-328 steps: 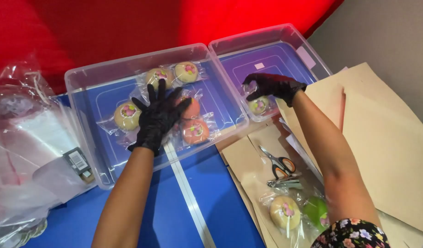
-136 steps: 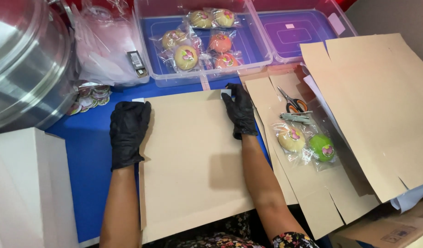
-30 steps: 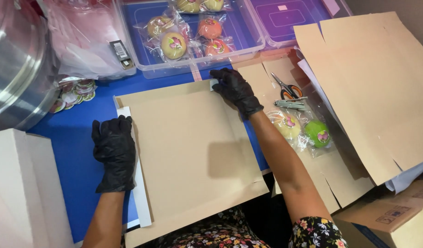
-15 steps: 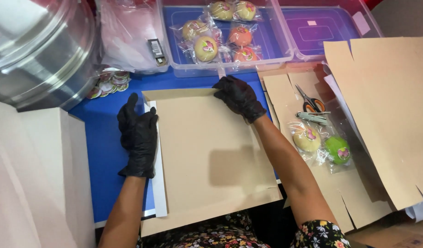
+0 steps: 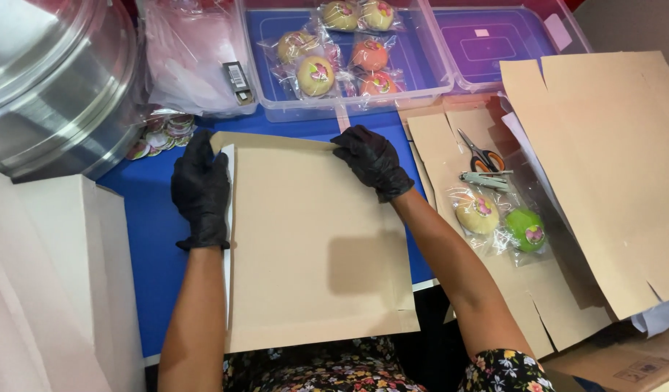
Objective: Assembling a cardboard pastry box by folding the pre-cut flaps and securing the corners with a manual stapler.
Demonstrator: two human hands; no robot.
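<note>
Head view: my left hand (image 5: 201,190) lies flat, fingers open, on the left edge of the cardboard sheet (image 5: 313,247). My right hand (image 5: 372,161) pinches its far edge. Sheet lies on the blue table (image 5: 154,239), overhanging the near edge.

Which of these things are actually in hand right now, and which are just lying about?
In hand:
- cardboard sheet, flat on the blue table
- left hand on its left edge
- right hand at its top edge

Lying about:
- scissors
- clear tubs
- wrapped round cakes
- metal pot
- stacked cardboard blanks
</note>
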